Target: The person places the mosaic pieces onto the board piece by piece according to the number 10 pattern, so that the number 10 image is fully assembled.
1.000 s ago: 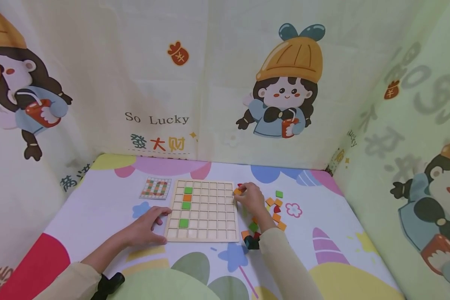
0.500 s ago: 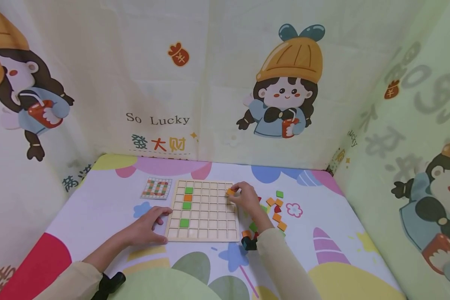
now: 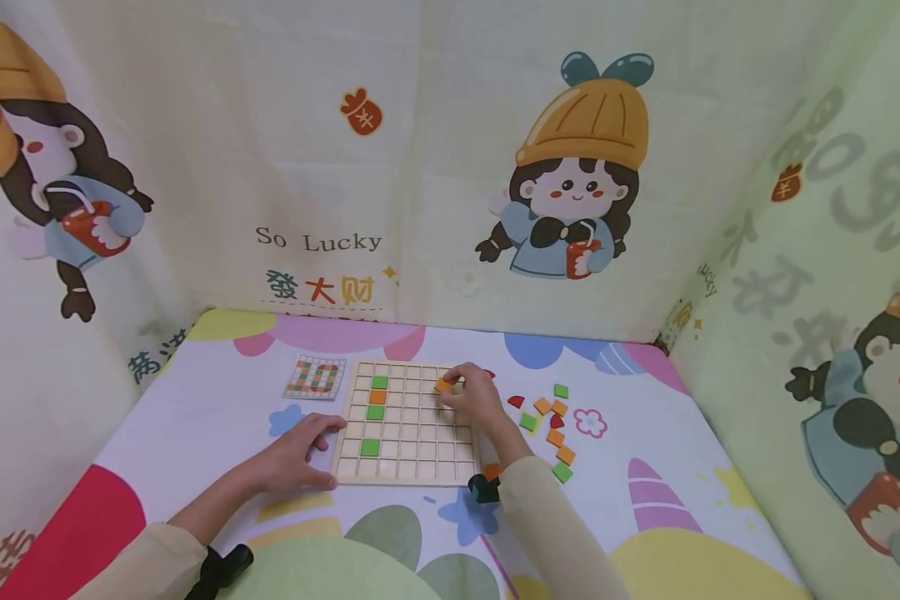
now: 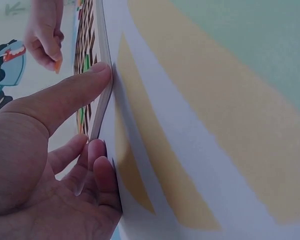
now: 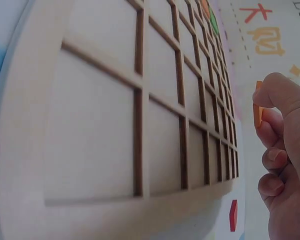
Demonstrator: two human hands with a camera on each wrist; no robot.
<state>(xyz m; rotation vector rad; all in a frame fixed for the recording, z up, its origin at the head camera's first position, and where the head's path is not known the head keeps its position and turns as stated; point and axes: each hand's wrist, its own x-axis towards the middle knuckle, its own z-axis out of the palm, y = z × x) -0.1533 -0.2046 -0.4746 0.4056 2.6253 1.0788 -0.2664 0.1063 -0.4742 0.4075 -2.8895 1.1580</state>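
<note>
A wooden grid board (image 3: 420, 429) lies on the table, holding three green tiles and one orange tile in its left part. My right hand (image 3: 474, 398) pinches an orange square tile (image 3: 442, 385) between thumb and fingers above the board's far right part. The right wrist view shows that orange tile (image 5: 258, 105) held on edge, apart from the board. At the board's left side rests my left hand (image 3: 300, 450), its thumb straight against the frame near the front corner and its other fingers loosely bent along the edge.
A small printed pattern card (image 3: 316, 377) lies left of the board. Loose green and orange square tiles (image 3: 561, 390) and red curved-edged pieces (image 3: 516, 402) are scattered to the right. A printed cloth wall (image 3: 435, 167) stands behind the table.
My right hand has carried the orange tile leftward, from beside the board's right edge to over its far right squares. The left hand stays at the board's left edge.
</note>
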